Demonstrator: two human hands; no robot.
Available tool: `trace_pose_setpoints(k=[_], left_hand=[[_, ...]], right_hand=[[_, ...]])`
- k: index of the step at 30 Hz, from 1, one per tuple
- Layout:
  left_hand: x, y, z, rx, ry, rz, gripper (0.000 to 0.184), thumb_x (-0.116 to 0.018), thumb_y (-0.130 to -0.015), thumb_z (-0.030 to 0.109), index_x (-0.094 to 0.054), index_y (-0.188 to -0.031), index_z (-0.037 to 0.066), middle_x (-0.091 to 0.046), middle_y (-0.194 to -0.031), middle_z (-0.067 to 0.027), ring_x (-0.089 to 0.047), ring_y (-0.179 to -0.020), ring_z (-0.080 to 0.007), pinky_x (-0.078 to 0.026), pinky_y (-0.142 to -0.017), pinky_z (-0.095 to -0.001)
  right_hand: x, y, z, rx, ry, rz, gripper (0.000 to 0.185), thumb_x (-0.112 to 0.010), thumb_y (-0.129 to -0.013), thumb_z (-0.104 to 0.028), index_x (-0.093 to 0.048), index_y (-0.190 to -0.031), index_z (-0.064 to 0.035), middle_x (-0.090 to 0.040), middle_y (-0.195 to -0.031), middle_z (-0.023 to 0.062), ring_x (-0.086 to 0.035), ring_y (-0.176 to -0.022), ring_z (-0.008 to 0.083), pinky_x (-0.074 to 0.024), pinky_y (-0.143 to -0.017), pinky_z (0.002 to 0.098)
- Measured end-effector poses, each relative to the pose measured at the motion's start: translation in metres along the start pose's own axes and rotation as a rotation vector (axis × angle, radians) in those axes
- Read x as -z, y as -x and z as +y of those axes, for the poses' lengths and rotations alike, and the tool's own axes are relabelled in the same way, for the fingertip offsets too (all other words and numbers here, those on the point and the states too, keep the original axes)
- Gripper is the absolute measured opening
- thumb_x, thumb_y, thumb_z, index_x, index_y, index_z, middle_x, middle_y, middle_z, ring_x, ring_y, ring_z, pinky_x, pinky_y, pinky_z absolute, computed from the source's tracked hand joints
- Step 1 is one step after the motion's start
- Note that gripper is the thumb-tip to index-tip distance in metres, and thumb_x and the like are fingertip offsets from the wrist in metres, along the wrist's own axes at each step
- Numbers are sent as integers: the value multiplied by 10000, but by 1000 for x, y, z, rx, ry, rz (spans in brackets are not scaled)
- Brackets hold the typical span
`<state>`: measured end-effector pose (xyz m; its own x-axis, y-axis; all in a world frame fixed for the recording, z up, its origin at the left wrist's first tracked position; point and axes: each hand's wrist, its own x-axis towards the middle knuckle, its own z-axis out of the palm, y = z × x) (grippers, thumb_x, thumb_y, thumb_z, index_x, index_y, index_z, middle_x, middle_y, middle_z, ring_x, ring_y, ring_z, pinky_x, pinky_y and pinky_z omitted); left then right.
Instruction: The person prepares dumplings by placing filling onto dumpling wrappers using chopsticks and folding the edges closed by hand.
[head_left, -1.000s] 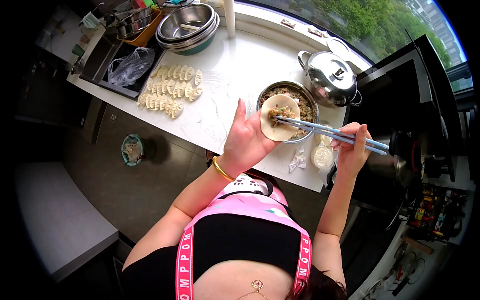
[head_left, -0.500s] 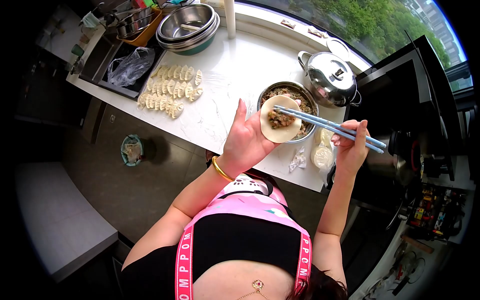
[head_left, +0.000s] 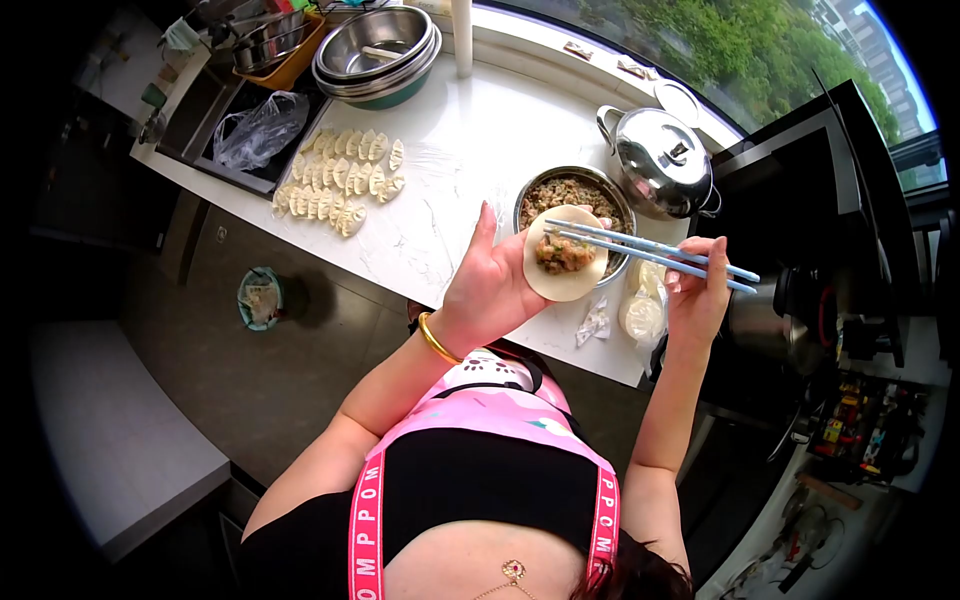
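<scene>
My left hand (head_left: 488, 288) supports a round dumpling wrapper (head_left: 563, 291) on its fingers, with the thumb raised clear of it. A lump of minced filling (head_left: 566, 256) sits in the middle of the wrapper. In my right hand (head_left: 703, 298) is a pair of light blue chopsticks (head_left: 672, 258), their tips over the filling. Behind the wrapper stands a metal bowl of filling (head_left: 570, 188), partly covered by it. Several folded dumplings (head_left: 342, 175) lie in rows on the white counter (head_left: 440, 180), to the left.
A lidded steel pot (head_left: 662, 150) stands behind the bowl. Near the counter's front edge are a plastic-wrapped pale lump (head_left: 642, 317) and a crumpled wrapper (head_left: 594, 322). Stacked basins (head_left: 375, 55) and a plastic bag (head_left: 262, 130) are at the back left. A bin (head_left: 261, 300) is on the floor.
The chopsticks have shifted slightly left and down, and their tips are spread a little wider. The wrapper has moved slightly down in my left hand, and the filling looks more spread out.
</scene>
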<state>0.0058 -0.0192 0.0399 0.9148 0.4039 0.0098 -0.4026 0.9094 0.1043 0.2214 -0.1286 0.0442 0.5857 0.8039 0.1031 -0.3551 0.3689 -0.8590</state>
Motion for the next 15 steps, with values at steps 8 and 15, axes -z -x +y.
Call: trace_pose_setpoints(k=[8,15], left_hand=[[-3,1,5,13,-49,41,855,-121,-934,656,-205,-1453,-18,-299,-1482,-184,-298,-1371,-303,-199,-1152,-424],[4,1,0,28,-6,40,869,-151,-936,653,-179,-1455,-44,-272,-1487,-212,-292,-1371,-335,-202,-1145,-438]], right_hand=[[4,-1,-22,-62,145,-52,239,-494,-971,-164,-568,-898,52,-626,-704,145,-612,-539,180,-489,-478,238],[14,-6,-25,-21,119,-81,193,-493,-959,-124,-554,-910,53,-616,-758,149,-611,-597,172,-488,-530,236]])
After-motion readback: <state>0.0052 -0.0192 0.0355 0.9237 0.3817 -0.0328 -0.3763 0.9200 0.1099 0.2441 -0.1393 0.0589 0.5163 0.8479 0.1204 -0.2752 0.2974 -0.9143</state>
